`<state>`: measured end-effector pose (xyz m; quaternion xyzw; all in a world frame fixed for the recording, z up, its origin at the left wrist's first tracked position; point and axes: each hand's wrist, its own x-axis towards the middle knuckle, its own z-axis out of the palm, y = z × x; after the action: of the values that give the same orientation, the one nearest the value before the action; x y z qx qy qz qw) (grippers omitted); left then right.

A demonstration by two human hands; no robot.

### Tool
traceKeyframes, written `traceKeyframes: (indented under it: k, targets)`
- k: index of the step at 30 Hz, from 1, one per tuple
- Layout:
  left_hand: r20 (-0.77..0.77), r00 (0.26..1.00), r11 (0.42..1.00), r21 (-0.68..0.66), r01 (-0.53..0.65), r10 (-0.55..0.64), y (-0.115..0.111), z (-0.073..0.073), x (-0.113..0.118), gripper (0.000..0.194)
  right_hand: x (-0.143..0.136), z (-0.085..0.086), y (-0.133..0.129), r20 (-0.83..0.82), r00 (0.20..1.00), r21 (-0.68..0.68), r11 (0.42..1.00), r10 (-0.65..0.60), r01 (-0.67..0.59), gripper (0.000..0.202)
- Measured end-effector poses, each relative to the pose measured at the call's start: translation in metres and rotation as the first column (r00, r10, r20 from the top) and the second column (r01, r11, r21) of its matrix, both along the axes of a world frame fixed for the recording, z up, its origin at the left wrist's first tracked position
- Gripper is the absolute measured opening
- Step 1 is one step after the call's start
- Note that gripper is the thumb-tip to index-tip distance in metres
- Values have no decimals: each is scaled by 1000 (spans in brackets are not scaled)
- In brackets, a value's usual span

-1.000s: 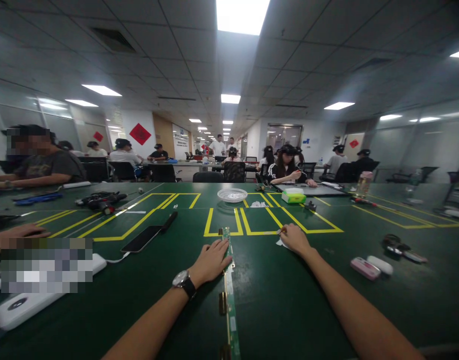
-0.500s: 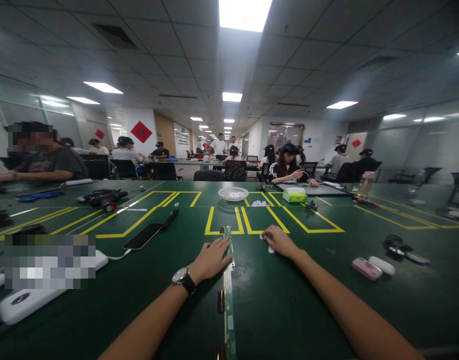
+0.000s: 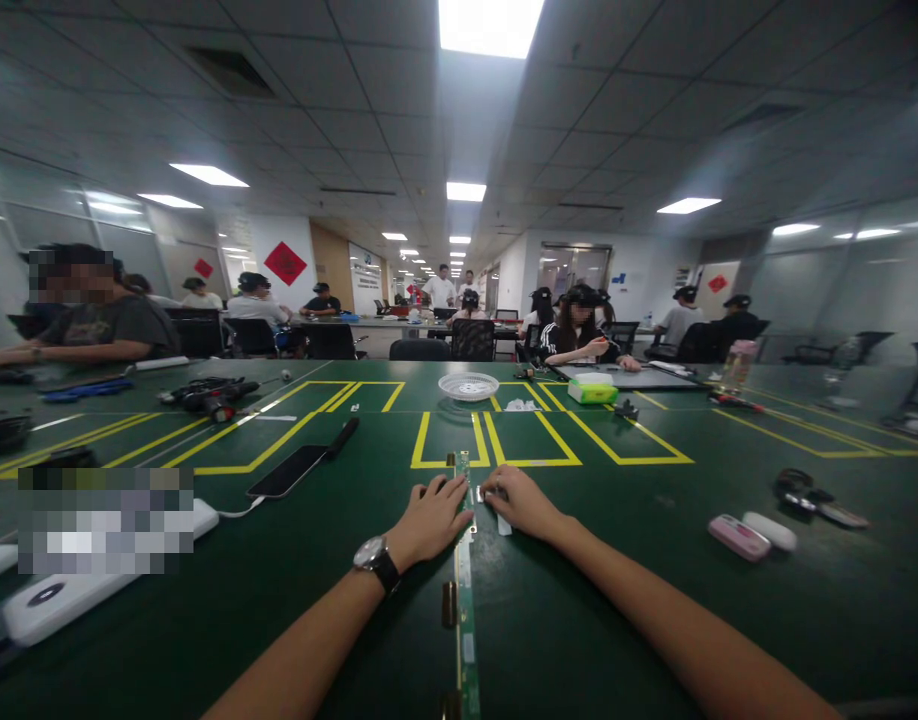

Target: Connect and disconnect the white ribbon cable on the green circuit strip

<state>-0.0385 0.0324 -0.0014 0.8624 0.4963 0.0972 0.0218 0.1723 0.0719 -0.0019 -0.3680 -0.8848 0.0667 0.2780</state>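
A long, narrow green circuit board (image 3: 468, 610) runs lengthwise away from me on the green table, with brown-gold flaps along its left edge. My left hand (image 3: 430, 520), wearing a wristwatch, rests on the board's far part with fingers outstretched, holding it down from the left. Just right of the board, my right hand (image 3: 525, 503) is closed in a pinch on a small white piece of tissue or cloth (image 3: 503, 524). Part of that white piece pokes out below the fingers, close to the board's edge; the rest is hidden by the hand.
Ahead sit a clear plastic dish (image 3: 468, 387), crumpled white scraps (image 3: 522, 406) and a green tissue pack (image 3: 592, 389). A phone (image 3: 294, 471) on a cable and a white power strip (image 3: 106, 585) lie left. At right are a pink case (image 3: 738, 537) and dark-strapped item (image 3: 804, 492). Other people sit beyond.
My right hand has moved left with the white piece, from well right of the board to right beside it. My left hand stays on the board.
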Motion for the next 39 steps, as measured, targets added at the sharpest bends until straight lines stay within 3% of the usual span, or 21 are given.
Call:
traceKeyframes:
  k: [11, 33, 39]
  targets:
    - [-7, 1000, 999, -32, -8, 8, 0, 1, 2, 57, -1, -1, -1, -15, 997, 10, 997, 75, -75, 15]
    - [-21, 992, 991, -61, 122, -124, 10, -3, 1, 56, -4, 0, -2, -71, 992, -26, 994, 101, -103, 16]
    - [-20, 996, 995, -42, 91, -91, 7, -5, 4, 56, -5, 1, -3, -90, 993, -28, 997, 72, -74, 14]
